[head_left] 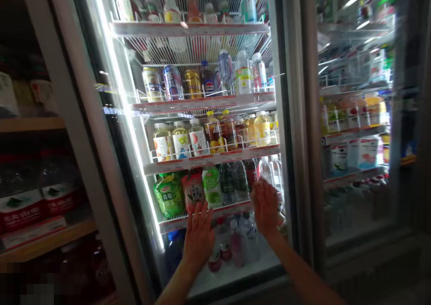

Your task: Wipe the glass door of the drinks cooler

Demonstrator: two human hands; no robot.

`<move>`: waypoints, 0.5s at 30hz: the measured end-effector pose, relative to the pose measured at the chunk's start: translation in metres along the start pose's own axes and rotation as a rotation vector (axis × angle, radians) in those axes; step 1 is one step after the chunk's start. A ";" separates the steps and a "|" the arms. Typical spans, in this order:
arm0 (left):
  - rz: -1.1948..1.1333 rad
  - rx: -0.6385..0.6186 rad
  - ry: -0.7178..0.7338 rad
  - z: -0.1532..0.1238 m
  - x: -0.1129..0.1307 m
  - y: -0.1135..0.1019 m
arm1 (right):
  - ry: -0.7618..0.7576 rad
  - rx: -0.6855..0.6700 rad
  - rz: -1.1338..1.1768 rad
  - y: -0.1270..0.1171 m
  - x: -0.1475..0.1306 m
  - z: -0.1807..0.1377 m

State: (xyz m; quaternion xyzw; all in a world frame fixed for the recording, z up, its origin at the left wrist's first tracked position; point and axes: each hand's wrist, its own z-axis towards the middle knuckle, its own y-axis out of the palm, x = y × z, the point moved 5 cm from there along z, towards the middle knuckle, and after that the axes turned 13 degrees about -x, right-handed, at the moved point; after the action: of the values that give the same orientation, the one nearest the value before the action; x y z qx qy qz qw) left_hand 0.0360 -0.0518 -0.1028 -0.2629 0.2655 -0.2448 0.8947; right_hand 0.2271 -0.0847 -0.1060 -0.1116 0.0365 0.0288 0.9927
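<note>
Two-handed, apparently reaching toward the fridge (298, 116); holds left hand (200, 235) and right hand (266, 206) unclenched, empty, near the pink drink (193, 190) and clear bottles (265, 168) on a low shelf (173, 226). To grip, likely needs to come closer.

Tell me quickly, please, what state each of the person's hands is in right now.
Left hand: open, in front of the red pouch, nothing seen in it.
Right hand: open, in front of the bottles, nothing seen in it.

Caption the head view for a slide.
Left hand and right hand, both open, raised before a lit cooler of shelved bottles.
</note>
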 end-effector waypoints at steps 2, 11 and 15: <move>-0.004 -0.006 0.000 -0.001 -0.001 0.000 | 0.068 0.048 0.012 0.000 -0.001 0.000; -0.048 0.017 -0.083 -0.017 -0.012 -0.007 | 0.128 0.058 0.017 -0.009 0.014 -0.009; -0.070 0.021 -0.087 -0.018 -0.009 -0.013 | 0.011 -0.078 0.081 0.009 -0.028 -0.019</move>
State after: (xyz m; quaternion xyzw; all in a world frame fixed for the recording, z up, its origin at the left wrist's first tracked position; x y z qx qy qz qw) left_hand 0.0146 -0.0620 -0.1050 -0.2728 0.2146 -0.2670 0.8990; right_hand 0.1968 -0.0819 -0.1242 -0.1485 0.0453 0.0697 0.9854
